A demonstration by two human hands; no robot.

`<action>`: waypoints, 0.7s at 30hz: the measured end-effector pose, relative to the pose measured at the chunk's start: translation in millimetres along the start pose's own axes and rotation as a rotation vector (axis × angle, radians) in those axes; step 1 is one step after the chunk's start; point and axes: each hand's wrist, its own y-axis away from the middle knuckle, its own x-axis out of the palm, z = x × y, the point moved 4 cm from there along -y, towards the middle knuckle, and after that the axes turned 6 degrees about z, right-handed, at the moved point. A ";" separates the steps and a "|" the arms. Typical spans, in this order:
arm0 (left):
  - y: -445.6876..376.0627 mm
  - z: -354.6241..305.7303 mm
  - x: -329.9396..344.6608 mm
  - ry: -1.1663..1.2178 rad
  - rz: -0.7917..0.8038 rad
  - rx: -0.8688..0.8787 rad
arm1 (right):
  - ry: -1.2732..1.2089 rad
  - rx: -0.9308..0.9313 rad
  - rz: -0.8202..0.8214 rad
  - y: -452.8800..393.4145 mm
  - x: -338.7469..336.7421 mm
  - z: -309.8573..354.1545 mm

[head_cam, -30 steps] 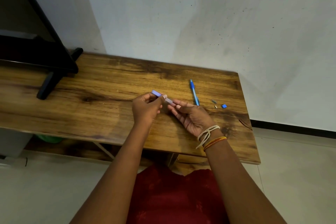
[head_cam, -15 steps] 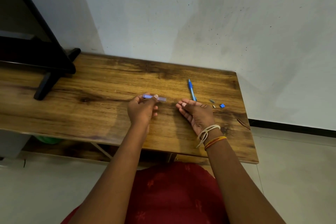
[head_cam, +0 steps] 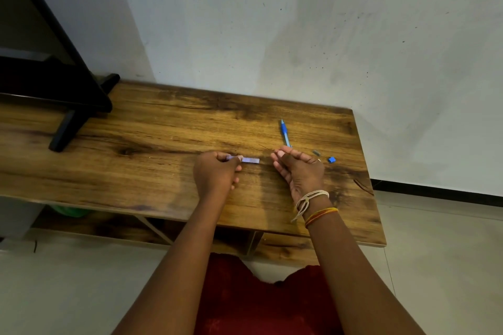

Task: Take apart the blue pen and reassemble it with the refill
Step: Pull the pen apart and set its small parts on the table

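Note:
My left hand [head_cam: 216, 173] pinches a pale blue pen barrel piece [head_cam: 249, 160] that sticks out to the right, low over the wooden table [head_cam: 152, 149]. My right hand [head_cam: 298, 168] rests on the table just right of it, fingers curled loosely, with nothing seen in it. Behind my right hand lies the blue front half of the pen [head_cam: 284, 133], tip pointing away. A small grey part [head_cam: 316, 152] and a small blue cap piece [head_cam: 331, 159] lie to the right of that hand.
A black stand [head_cam: 70, 117] occupies the table's far left. The white wall runs along the back edge. The table's right edge [head_cam: 373, 185] lies close to the small parts. A lower shelf holds something green [head_cam: 68, 211].
My hands have separated. The right hand let go of the barrel piece and moved right, toward the pen half. The left hand kept the piece and lowered it toward the table.

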 end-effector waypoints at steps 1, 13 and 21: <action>0.9 -0.4 -1.7 0.007 -0.015 0.002 | 0.001 -0.003 0.001 0.8 1.4 0.2; 3.1 -3.3 21.5 0.445 0.343 -0.090 | 0.036 -0.002 0.108 7.8 26.5 -6.9; -3.4 0.2 16.8 0.483 0.267 -0.091 | 0.981 -0.601 -0.248 3.8 10.4 25.6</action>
